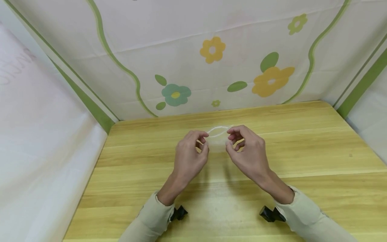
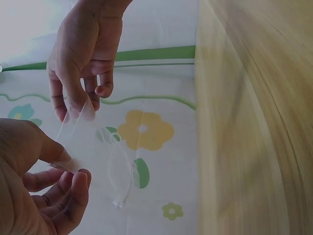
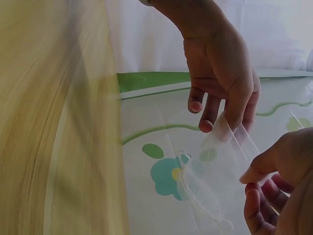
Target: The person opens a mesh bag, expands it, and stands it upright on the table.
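A sheer white drawstring pouch [image 3: 210,171], nearly see-through, is stretched between my two hands above the table. My left hand [image 1: 191,153] pinches one side of it between thumb and fingers. The other side is pinched by my right hand [image 1: 250,153]. In the head view the pouch's white drawstring [image 1: 218,127] forms a thin loop between the fingertips, on the far side. Both wrist views show the thin fabric taut between the thumbs, with the cord [image 2: 128,183] gathered along the end away from them. Whether anything lies inside cannot be made out.
Below the hands is a wooden table [image 1: 121,188] with light grain. A white cloth [image 1: 181,60] printed with flowers and green lines hangs behind it, and more cloth [image 1: 39,141] hangs at the left. Black camera mounts [image 1: 180,213] sit under both cuffs.
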`<act>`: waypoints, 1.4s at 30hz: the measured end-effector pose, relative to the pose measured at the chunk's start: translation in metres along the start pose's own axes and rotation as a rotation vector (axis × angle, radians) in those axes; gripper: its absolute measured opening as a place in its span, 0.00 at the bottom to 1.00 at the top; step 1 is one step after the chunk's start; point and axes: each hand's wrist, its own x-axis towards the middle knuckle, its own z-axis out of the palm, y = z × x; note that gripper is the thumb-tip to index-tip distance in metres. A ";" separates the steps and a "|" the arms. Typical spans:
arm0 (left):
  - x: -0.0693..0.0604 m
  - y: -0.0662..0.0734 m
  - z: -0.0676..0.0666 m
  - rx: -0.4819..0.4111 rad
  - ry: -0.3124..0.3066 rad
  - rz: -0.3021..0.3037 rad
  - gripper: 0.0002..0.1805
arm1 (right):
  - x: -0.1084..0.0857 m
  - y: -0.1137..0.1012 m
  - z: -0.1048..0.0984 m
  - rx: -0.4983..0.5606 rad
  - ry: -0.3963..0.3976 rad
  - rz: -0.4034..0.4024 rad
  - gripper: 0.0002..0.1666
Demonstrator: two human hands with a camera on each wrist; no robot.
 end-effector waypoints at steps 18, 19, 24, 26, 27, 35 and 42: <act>0.001 0.001 0.002 -0.100 0.043 0.048 0.14 | 0.001 0.000 0.000 -0.064 -0.069 0.085 0.11; 0.001 0.000 0.002 -0.091 0.043 0.048 0.14 | 0.001 0.000 0.000 -0.069 -0.066 0.083 0.10; 0.001 -0.002 0.001 -0.039 0.044 0.056 0.13 | 0.001 0.001 -0.001 -0.080 -0.055 0.059 0.10; 0.001 -0.003 0.000 -0.027 0.043 0.060 0.12 | 0.001 0.001 -0.002 -0.072 -0.051 0.050 0.10; 0.002 -0.003 0.000 -0.024 0.042 0.061 0.12 | 0.001 0.002 -0.002 -0.067 -0.048 0.046 0.10; 0.003 -0.004 0.000 -0.020 0.033 0.052 0.09 | 0.002 0.003 -0.003 -0.051 -0.037 0.027 0.08; 0.003 -0.003 -0.003 -0.090 0.005 0.038 0.06 | 0.004 0.003 -0.007 -0.022 -0.098 0.031 0.04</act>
